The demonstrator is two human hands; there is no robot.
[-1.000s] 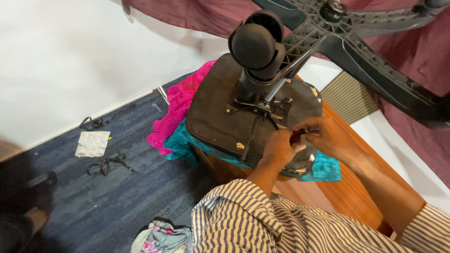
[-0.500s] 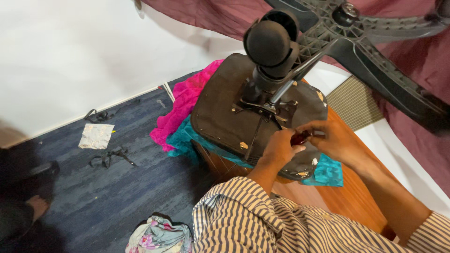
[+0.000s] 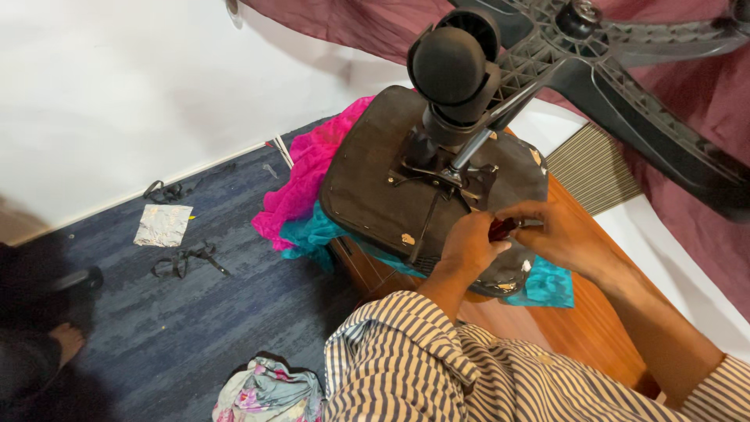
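An upturned office chair lay on a wooden table [image 3: 594, 328], its dark brown, scuffed seat underside [image 3: 375, 191] facing up, with a black metal mechanism plate [image 3: 441, 176] bolted at its centre and a black five-armed plastic base [image 3: 617, 86] rising toward one o'clock. At the seat's five o'clock edge, the left hand [image 3: 467, 246] and right hand [image 3: 558, 234] met, fingers pinched narrowly around a small dark red tool [image 3: 501, 228]; its exact kind could not be told. Pink cloth [image 3: 301, 184] and teal cloth [image 3: 547, 285] lay beneath the seat. At nine o'clock, a silver foil scrap [image 3: 162, 225] lay on the blue carpet [image 3: 234, 312].
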